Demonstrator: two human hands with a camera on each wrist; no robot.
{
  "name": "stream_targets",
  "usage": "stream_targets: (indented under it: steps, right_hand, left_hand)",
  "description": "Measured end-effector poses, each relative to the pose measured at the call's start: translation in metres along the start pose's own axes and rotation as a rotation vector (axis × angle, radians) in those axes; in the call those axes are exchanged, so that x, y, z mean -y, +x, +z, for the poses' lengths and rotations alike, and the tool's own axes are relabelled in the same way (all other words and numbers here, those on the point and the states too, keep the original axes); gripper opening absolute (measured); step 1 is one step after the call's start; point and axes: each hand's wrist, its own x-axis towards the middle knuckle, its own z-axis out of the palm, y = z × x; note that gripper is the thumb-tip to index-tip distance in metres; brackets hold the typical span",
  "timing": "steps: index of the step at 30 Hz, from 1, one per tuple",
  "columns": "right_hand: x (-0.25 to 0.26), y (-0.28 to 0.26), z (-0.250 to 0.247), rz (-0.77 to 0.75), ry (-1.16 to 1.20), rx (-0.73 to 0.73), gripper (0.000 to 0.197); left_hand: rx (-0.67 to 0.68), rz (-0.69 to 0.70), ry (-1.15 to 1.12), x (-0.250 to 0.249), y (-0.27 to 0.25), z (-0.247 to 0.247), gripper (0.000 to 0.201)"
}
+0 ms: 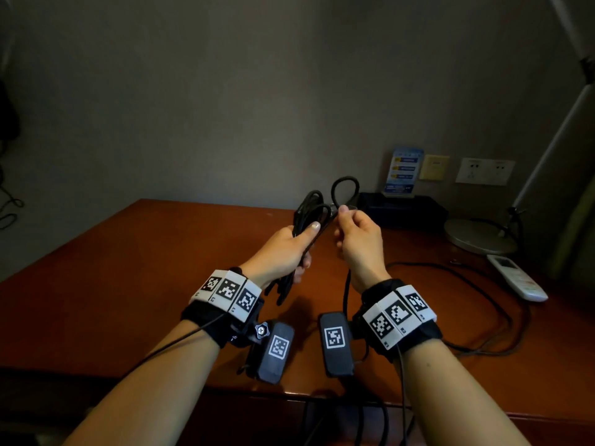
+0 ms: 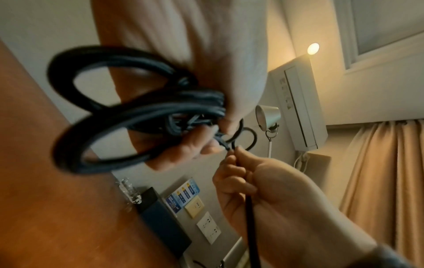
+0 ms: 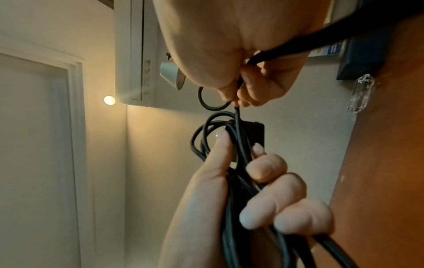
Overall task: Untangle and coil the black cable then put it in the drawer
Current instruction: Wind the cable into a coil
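Two hands (image 1: 322, 243) on black cable (image 1: 310, 210); lamp head (image 2: 267, 115) wrist-only

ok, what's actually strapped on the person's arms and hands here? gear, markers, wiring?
Forearms bare, no sleeves or gloves. Each wrist wears a black strap topped by a row of white blocks printed with black square fiducial codes: left wristband, right wristband. A black camera pod with its own white code tag hangs under each: left pod, right pod. A thin black lead runs back along each forearm. Pale polish shows on the left hand thumbnail.
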Motion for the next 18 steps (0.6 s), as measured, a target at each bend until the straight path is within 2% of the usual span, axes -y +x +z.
stream_targets:
  steps: [3,6,10,13,18]
  right_hand:
    - [0.001,-0.001,0.003,-0.047,-0.018,-0.005,0.036]
    - [0.004,-0.001,0.005,-0.074,0.008,-0.009,0.035]
    - [0.009,0.006,0.002,-0.056,0.033,-0.019,0.034]
    - [0.010,0.007,0.003,-0.051,0.017,-0.002,0.033]
    - [0.010,-0.010,0.015,0.028,0.064,0.189,0.036]
  left_hand:
    - [-0.034,-0.042,-0.025,0.006,0.002,0.002,0.043]
    - [-0.034,-0.023,0.015,0.009,0.004,0.004,0.045]
    - [0.009,-0.037,0.046,0.009,0.002,0.005,0.045]
    - [-0.034,-0.047,0.053,0.007,0.003,0.006,0.044]
    - [-0.160,-0.016,-0.070,0.004,0.007,0.016,0.038]
